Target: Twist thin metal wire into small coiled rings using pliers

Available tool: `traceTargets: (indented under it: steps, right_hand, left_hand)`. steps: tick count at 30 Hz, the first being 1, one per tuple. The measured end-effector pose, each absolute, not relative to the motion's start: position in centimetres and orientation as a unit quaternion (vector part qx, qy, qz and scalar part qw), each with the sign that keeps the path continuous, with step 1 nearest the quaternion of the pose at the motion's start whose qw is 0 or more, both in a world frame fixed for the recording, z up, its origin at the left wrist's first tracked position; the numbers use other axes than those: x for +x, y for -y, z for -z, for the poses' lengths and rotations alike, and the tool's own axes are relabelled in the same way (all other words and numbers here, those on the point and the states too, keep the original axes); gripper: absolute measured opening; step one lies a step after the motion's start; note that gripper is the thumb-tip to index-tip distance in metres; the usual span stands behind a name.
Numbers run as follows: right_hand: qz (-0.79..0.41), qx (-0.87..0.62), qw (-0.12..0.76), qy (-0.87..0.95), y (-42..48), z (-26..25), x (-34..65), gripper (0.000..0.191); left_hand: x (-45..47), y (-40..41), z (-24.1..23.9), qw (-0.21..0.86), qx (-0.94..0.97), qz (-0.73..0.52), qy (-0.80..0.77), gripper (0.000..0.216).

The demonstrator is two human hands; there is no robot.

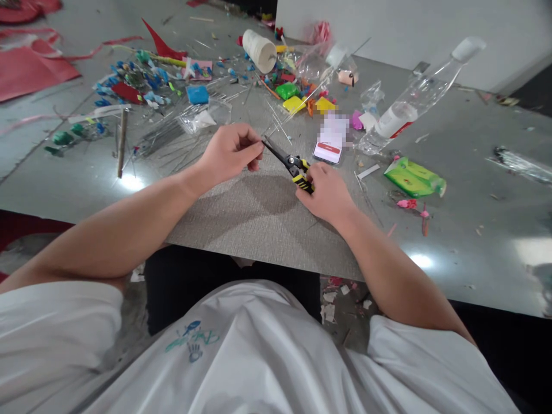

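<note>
My right hand (328, 192) is wrapped round the yellow-and-black handles of a pair of pliers (290, 165), whose black jaws point up and left. My left hand (230, 152) is closed in a pinch right at the jaw tips, holding something thin that I cannot make out. Both hands hover just over the grey table (259, 218), near its front edge. A scatter of thin metal wires (172, 141) lies just beyond my left hand.
A phone (331, 144) lies beyond the pliers. An empty plastic bottle (414, 98) lies on its side to the right, a green packet (414, 178) below it. Coloured clay bits, a white cup (259, 50) and red paper (30, 69) clutter the far left.
</note>
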State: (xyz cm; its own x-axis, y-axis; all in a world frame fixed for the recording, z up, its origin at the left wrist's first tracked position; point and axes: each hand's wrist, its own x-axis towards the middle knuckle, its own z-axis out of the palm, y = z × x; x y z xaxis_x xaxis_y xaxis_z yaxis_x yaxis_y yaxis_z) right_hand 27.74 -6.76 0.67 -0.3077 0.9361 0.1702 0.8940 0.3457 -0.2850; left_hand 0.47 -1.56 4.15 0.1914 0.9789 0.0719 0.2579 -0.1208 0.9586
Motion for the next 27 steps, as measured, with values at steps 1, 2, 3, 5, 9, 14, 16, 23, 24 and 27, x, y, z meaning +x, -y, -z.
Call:
traceTargets:
  steps: [1,2,3,5,9,14,16,23,24,27]
  right_hand:
    - [-0.067,-0.567,0.153,0.807,6.7,-0.6,27.8,0.016]
    - [-0.064,-0.565,0.153,0.808,6.7,-0.5,27.8,0.017]
    - [-0.058,-0.564,0.154,0.809,6.7,-0.4,27.8,0.018]
    - [-0.044,-0.562,0.158,0.811,6.7,-0.2,27.8,0.021]
    - [-0.043,-0.571,0.156,0.805,6.9,-0.3,27.9,0.029]
    - [-0.067,-0.576,0.165,0.797,7.2,-0.5,27.9,0.046]
    - [-0.071,-0.576,0.169,0.797,7.2,-0.6,27.9,0.056]
    - [-0.055,-0.595,0.122,0.793,7.5,-1.5,27.5,0.059]
    - [-0.051,-0.598,0.113,0.792,7.6,-1.8,27.4,0.059]
    - [-0.042,-0.602,0.083,0.793,7.6,-2.8,27.2,0.060]
  left_hand:
    - [0.5,1.5,-4.1,0.448,0.628,-0.405,-0.491,0.024]
    - [0.5,1.5,-4.1,0.450,0.625,-0.406,-0.492,0.025]
    - [0.6,1.5,-4.2,0.453,0.622,-0.407,-0.492,0.025]
    - [0.7,1.6,-4.3,0.456,0.617,-0.409,-0.494,0.027]
    - [0.8,1.8,-4.8,0.452,0.614,-0.409,-0.503,0.027]
    - [0.8,1.8,-4.8,0.446,0.623,-0.402,-0.501,0.025]
    - [0.7,1.7,-4.7,0.447,0.626,-0.401,-0.497,0.025]
    - [0.8,1.7,-4.5,0.468,0.611,-0.414,-0.486,0.028]
    - [0.9,1.7,-4.5,0.476,0.605,-0.417,-0.483,0.029]
    - [1.0,1.5,-4.6,0.516,0.580,-0.422,-0.469,0.031]
